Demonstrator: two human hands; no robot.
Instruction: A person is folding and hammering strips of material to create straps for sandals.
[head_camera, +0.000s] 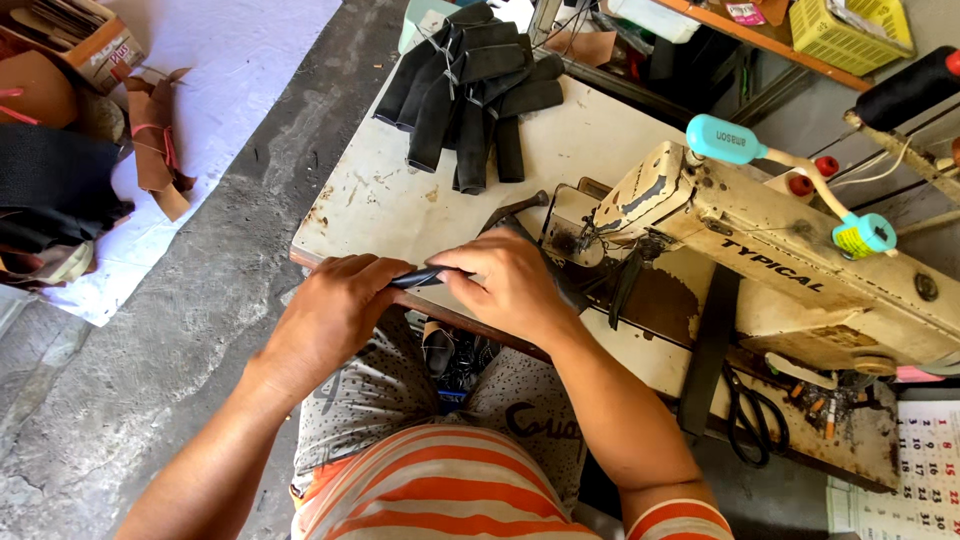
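Both of my hands hold a narrow black strip (418, 277) at the near edge of a worn white work table (400, 205). My left hand (335, 305) grips its left end, thumb on top. My right hand (510, 285) covers its right end, fingers curled over it. Just right of my hands stands a cream sewing machine (800, 270), its needle area (585, 240) close to my right hand. A bundle of black folded pieces (470, 85) lies at the table's far side.
Black scissors (750, 420) lie on the table by the machine's right end. A teal thread holder (730, 140) and a black thread cone (905, 90) sit above the machine. Brown leather scraps (155, 145) and dark material (55, 185) lie on the floor at left.
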